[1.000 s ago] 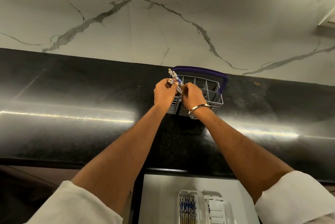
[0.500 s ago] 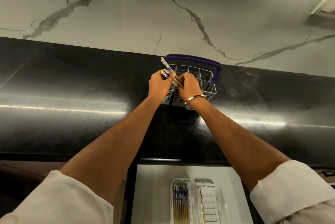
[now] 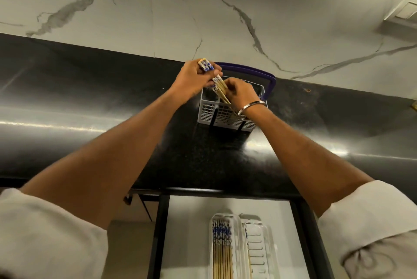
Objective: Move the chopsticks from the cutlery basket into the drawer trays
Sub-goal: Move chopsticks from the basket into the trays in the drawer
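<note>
Both hands work over a grey slotted plastic cutlery basket (image 3: 222, 113) with a purple handle at the black stone counter's (image 3: 90, 98) far edge. The left hand (image 3: 195, 80) and right hand (image 3: 240, 93) close fingers around blue-patterned bamboo chopsticks (image 3: 220, 87). Near, clear drawer trays (image 3: 239, 247) lie open, bare counter between.

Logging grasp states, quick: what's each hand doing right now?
Left hand: closed on a bundle of chopsticks.
Right hand: closed on chopsticks over the cutlery basket.
</note>
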